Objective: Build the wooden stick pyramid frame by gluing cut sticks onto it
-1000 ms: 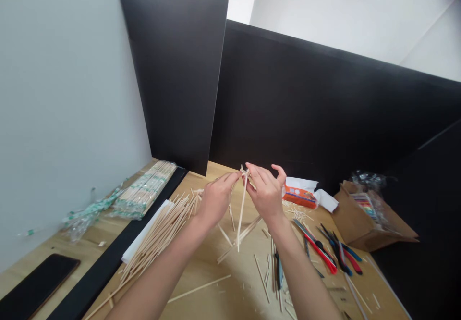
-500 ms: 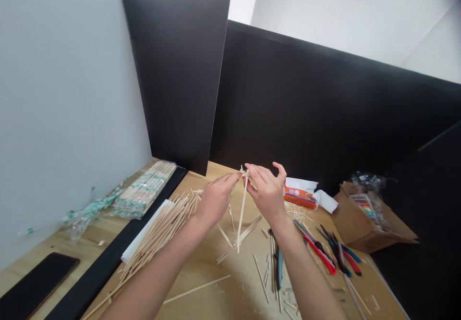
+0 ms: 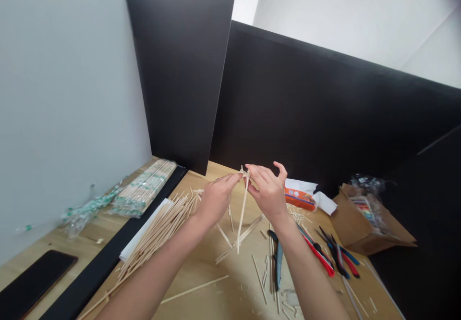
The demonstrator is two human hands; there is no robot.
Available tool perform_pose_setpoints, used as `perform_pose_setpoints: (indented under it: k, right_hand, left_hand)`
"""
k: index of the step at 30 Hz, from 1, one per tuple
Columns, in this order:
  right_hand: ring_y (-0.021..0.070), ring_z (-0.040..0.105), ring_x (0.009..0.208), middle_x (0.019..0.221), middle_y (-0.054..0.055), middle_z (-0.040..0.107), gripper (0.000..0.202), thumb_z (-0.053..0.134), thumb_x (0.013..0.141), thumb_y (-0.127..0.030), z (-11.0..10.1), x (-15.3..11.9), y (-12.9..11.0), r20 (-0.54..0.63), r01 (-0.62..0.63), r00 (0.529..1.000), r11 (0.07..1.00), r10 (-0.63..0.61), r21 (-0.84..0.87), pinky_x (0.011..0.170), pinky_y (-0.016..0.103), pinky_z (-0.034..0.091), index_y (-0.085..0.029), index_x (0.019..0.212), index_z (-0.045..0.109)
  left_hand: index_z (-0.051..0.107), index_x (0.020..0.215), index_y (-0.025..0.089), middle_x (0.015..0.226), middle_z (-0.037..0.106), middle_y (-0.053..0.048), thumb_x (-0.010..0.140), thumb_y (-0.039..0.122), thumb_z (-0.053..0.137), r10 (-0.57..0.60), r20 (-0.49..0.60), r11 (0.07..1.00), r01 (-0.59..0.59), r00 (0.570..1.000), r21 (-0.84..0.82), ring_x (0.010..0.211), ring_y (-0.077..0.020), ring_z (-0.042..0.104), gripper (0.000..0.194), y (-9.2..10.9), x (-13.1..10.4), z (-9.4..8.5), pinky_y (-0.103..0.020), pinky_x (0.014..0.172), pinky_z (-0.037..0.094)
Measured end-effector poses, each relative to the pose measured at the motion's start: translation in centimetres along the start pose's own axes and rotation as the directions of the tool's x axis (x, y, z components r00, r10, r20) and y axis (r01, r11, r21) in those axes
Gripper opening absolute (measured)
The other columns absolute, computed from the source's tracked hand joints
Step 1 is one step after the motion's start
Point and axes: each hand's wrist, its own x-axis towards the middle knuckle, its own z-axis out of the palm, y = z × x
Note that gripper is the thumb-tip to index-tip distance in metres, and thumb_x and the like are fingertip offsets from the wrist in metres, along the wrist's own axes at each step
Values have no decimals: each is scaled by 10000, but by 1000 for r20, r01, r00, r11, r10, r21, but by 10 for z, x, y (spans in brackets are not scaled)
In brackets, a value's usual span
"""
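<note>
A frame of thin wooden sticks [image 3: 242, 214] stands over the middle of the table, its sticks slanting down from a joint at the top. My left hand [image 3: 217, 196] pinches that top joint from the left, thumb and fingers closed. From the right, my right hand [image 3: 267, 189] grips the same joint between thumb and forefinger, its little finger raised. Fingertips of both hands almost meet there, and they partly hide the joint. Beneath, more sticks of the frame cross near the tabletop.
Loose sticks [image 3: 158, 236] are heaped at left on white paper, beside wrapped stick bundles [image 3: 146, 188] and a phone [image 3: 38, 281]. Rightward lie a blue-grey cutting tool [image 3: 277, 262], pliers [image 3: 338, 252], an orange packet [image 3: 299, 198] and a cardboard box [image 3: 355, 233]. Black panels [image 3: 324, 113] stand behind.
Both hands keep their grip on the top of the stick frame, almost unmoved. The view has shifted very slightly.
</note>
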Motion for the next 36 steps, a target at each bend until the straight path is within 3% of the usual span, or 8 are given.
perform_pose_setpoints:
  k: [36]
  right_hand:
    - [165,634,981,1071,4,699,290,588,859,-163,-7,8,9,82,69,994,998,-70,14,1081,453,147,-217,1142,555]
  left_hand:
    - [547,1172,258,1118,690,-16,880,42,455,17,20,999,-17,1000,37,936,-183,678,375,0,-1,1,-298,775,542]
